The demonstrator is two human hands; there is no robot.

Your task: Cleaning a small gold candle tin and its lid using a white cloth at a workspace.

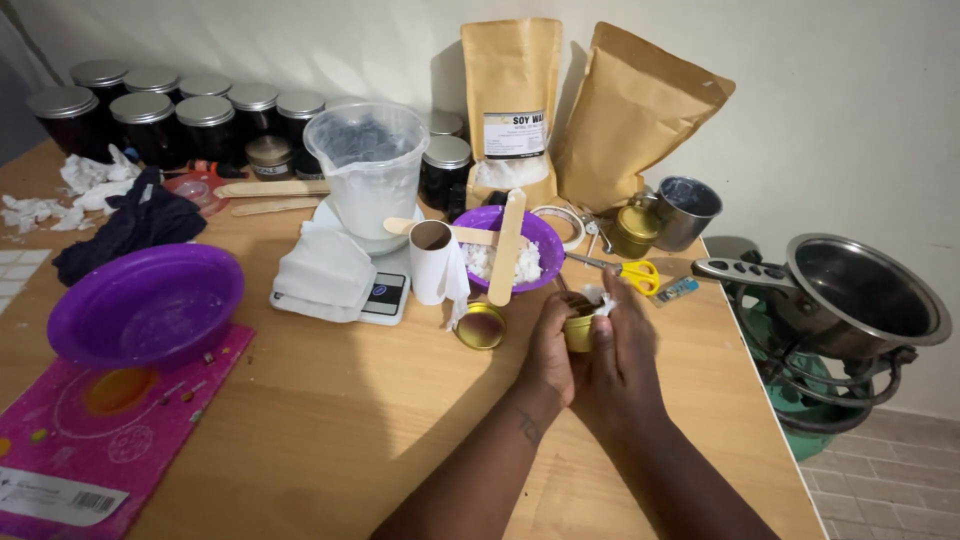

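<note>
Here, gold tin (579,331) sits clasped between both hands' fingers (606,335).

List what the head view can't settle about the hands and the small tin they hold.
- Small gold round tin, head view: only part shows; both hands cover its sides and base.
- Inside of the tin: hidden by a white tissue wad.
- Left hand grip: fingertips hidden behind the tin.
- Right hand: only its back shows, palm side unseen.
- Forearms: cut off by the bottom edge.

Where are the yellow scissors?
In the head view, the yellow scissors lie on the table's right side, between the small purple bowl and the pan, just beyond the hands.
</note>
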